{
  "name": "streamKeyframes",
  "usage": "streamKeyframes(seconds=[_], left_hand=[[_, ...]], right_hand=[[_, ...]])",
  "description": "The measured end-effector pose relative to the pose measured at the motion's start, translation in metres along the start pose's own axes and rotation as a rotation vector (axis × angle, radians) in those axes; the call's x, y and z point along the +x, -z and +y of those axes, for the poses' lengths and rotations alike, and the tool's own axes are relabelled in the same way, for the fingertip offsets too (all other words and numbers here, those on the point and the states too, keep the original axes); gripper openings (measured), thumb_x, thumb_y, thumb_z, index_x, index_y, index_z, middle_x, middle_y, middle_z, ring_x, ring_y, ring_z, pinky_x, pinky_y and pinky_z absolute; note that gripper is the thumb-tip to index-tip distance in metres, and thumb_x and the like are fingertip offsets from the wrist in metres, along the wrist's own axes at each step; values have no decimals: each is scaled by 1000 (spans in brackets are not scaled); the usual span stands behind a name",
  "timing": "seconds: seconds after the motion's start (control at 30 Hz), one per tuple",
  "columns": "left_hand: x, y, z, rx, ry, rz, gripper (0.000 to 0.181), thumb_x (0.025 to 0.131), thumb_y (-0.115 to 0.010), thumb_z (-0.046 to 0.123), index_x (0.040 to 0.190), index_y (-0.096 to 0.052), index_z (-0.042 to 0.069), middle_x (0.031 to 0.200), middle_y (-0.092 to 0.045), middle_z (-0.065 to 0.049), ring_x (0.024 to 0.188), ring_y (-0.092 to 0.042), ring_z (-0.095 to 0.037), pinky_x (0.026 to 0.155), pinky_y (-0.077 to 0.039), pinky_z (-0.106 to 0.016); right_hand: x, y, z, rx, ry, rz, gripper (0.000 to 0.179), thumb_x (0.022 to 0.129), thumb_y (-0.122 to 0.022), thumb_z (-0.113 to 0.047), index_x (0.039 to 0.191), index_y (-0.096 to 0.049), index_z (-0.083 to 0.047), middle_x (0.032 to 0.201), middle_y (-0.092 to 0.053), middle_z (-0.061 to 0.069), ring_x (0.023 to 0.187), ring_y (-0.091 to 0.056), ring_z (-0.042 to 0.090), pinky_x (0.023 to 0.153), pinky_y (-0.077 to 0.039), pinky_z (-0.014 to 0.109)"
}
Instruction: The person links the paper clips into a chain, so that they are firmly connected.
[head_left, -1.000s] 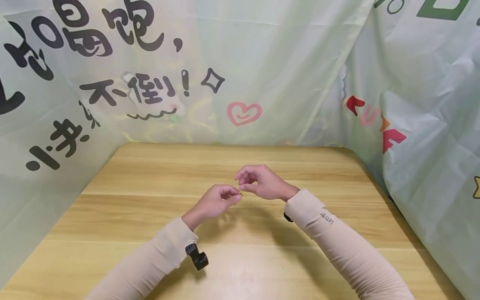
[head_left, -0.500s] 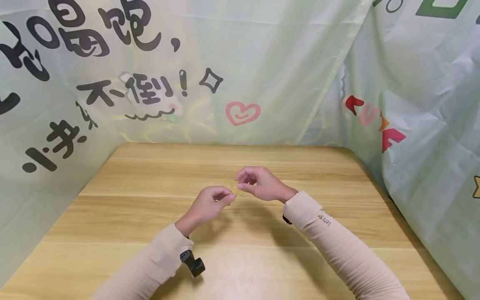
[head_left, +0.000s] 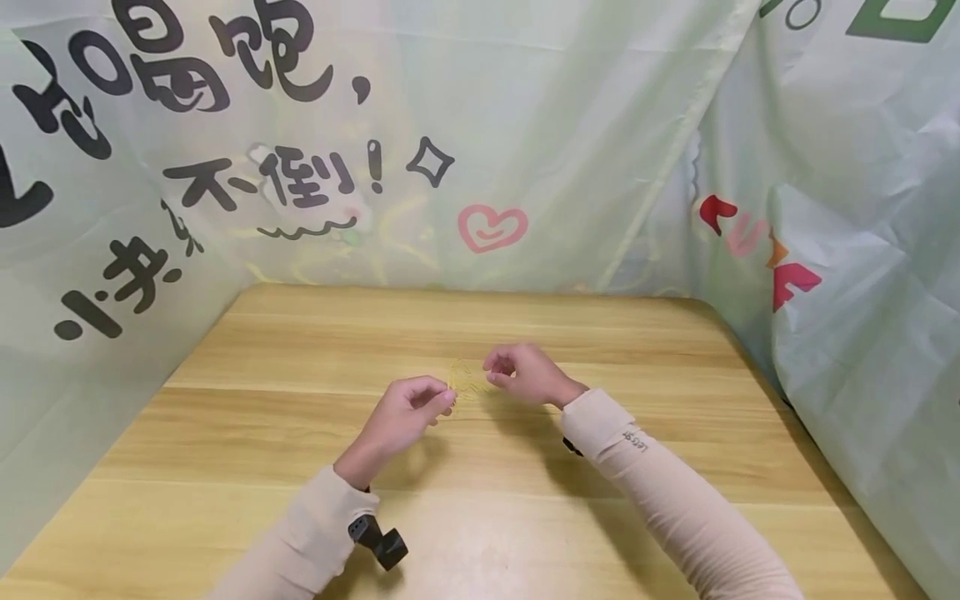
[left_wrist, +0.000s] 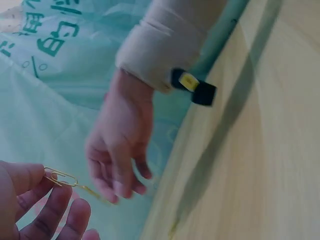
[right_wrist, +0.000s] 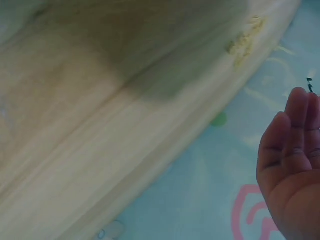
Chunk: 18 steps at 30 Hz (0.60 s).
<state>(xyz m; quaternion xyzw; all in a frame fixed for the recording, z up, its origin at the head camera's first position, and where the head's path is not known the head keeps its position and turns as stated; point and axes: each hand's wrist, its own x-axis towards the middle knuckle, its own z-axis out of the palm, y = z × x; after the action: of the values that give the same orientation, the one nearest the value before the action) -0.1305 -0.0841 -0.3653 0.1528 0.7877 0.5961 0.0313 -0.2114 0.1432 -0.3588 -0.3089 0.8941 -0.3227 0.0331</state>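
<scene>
In the left wrist view, my left hand [left_wrist: 37, 200] pinches a yellow wire paper clip [left_wrist: 65, 178] between thumb and index finger. A second, blurred yellow clip [left_wrist: 92, 193] hangs from its end, slanting down toward the fingertips of my right hand [left_wrist: 120, 145]. Loosely bent fingers and no visible object mark the right hand [right_wrist: 292, 165] in the right wrist view. The head view puts the left hand [head_left: 401, 414] left of the right hand [head_left: 531, 375], with a gap between them. Beyond that gap, a loose heap of thin yellow pieces [right_wrist: 245, 42] lies on the wooden table.
The wooden table [head_left: 300, 450] has printed cloth [head_left: 570, 167] along its back and both sides. A black wrist camera [head_left: 378, 540] sits on the left sleeve, and another [head_left: 572, 446] shows beneath the right cuff.
My left hand has drawn left and toward me, still pinching the clip. The right hand has shifted slightly right and down, so the hands are farther apart and more of the yellow heap shows.
</scene>
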Motion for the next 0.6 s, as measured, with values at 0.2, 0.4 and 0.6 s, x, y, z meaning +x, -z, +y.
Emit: streamKeyframes(seconds=[0.2,0.4,0.6], left_hand=[[-6,-3,5,-55,-8,23,15,96,-61,13,97,-67,0,91,-66,-16,85,-63,-26,73,-53,-32],[-15,-3,4,-22,-37,35,14,96,-61,13,92,-66,1,86,-65,-12,82,-61,-32,71,-51,-29],[-26,-11,1,-17,-6,97,10,95,-63,10,91,-67,3,82,-64,-5,78,-61,-29,70,-50,-28]], right_hand=[[3,-7,9,-56,-39,-19,10,91,-66,-5,99,-68,0,85,-65,0,75,-60,14,72,-51,31],[7,-13,14,-106,-94,-45,10,91,-66,-6,99,-69,-3,86,-65,0,79,-60,15,74,-52,31],[11,-16,16,-136,-100,-87,8,90,-66,-6,97,-69,-4,86,-66,1,80,-62,17,76,-52,32]])
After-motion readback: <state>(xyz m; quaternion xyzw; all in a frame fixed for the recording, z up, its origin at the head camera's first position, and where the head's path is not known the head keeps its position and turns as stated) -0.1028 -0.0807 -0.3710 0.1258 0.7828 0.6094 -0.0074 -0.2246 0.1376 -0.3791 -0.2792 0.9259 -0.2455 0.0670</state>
